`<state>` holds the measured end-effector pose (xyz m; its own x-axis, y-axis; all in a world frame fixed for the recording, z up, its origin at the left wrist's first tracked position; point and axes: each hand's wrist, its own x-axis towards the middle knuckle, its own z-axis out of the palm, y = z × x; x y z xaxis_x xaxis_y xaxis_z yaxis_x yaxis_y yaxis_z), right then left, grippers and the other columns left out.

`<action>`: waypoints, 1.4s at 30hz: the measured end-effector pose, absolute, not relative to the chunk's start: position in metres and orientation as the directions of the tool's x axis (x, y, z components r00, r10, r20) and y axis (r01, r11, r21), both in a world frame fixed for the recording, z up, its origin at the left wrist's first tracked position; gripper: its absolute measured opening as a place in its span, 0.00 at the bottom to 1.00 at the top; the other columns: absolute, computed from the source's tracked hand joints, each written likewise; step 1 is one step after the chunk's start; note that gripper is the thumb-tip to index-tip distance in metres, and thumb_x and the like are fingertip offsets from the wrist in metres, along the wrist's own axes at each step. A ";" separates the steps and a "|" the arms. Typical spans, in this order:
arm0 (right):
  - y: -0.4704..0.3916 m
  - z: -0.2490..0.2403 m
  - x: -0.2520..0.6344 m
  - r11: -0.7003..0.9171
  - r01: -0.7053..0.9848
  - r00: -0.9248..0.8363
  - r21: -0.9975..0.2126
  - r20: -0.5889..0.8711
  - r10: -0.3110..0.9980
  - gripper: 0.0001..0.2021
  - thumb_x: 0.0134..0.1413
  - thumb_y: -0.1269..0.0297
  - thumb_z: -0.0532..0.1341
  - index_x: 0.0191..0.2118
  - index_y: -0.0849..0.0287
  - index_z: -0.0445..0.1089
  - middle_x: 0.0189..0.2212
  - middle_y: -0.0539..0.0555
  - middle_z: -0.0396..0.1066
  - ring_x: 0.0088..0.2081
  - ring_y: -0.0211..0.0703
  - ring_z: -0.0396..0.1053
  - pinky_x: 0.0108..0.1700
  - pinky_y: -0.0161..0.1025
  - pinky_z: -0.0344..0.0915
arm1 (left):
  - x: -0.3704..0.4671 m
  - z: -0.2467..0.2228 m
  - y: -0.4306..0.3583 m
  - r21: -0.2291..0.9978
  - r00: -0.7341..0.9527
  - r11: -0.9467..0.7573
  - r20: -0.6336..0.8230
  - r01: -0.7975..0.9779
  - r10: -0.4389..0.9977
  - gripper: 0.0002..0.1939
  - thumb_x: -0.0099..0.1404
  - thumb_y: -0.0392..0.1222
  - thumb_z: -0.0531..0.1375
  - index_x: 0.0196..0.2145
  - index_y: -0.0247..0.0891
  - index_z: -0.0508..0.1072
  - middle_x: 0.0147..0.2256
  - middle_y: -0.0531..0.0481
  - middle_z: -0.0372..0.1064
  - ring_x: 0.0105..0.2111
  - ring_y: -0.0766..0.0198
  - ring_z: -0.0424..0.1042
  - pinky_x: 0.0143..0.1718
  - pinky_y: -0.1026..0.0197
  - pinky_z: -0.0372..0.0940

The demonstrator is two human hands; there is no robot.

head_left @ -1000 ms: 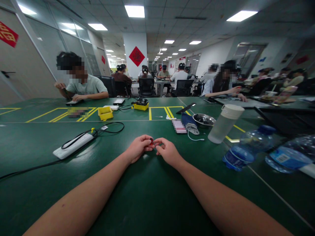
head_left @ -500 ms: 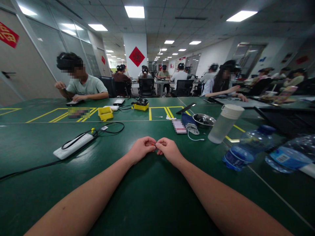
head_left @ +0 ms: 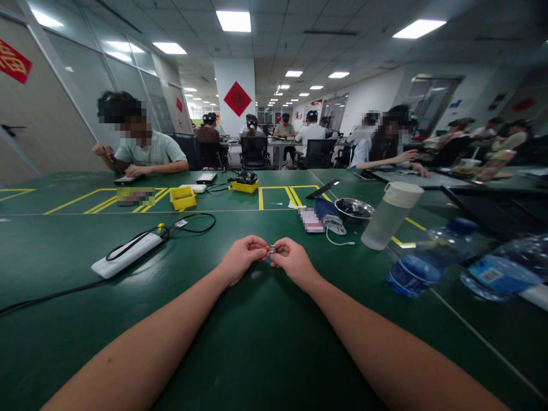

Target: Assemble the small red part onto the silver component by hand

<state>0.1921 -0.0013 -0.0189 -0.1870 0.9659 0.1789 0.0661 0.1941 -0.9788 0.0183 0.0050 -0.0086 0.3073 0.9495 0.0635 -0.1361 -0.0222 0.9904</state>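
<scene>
Glossy tabletop (head_left: 257, 337), shiny metal bowl (head_left: 351, 218)

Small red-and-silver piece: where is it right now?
In the head view, the small red-and-silver piece is just below the picture's centre, between the fingertips of the left hand and the right hand, over the green table.

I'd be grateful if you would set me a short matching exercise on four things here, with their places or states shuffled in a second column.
Things:
1. Small red and silver parts
2. White oblong block
3. Metal bowl
4. Right-hand yellow bin

Places or states:
A. Right of both hands, next to the frosted bottle
B. Heaped with black cables
C. Farthest left of the four
D. At the fingertips of the left hand and right hand

Pairs: 1-D, 2-C, 3-A, 4-B
</scene>
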 end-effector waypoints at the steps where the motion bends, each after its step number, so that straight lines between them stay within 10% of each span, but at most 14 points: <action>1: -0.001 -0.019 0.192 0.197 0.073 -0.179 -0.978 0.181 0.967 0.11 0.45 0.67 0.64 0.36 0.60 0.64 0.31 0.51 0.71 0.24 0.38 0.72 0.26 0.35 0.67 | 0.018 -0.009 0.005 0.992 0.294 -0.040 0.075 -0.124 0.953 0.11 0.54 0.37 0.66 0.35 0.34 0.73 0.34 0.47 0.74 0.33 0.65 0.73 0.38 0.62 0.66; 42: -0.003 -0.014 0.192 0.270 0.045 -0.221 -0.962 0.254 0.942 0.15 0.57 0.63 0.56 0.47 0.63 0.71 0.29 0.53 0.72 0.27 0.38 0.72 0.31 0.36 0.68 | 0.020 -0.008 0.005 0.996 0.300 -0.037 0.060 -0.081 0.952 0.13 0.59 0.42 0.62 0.41 0.34 0.73 0.32 0.49 0.73 0.28 0.69 0.69 0.33 0.65 0.65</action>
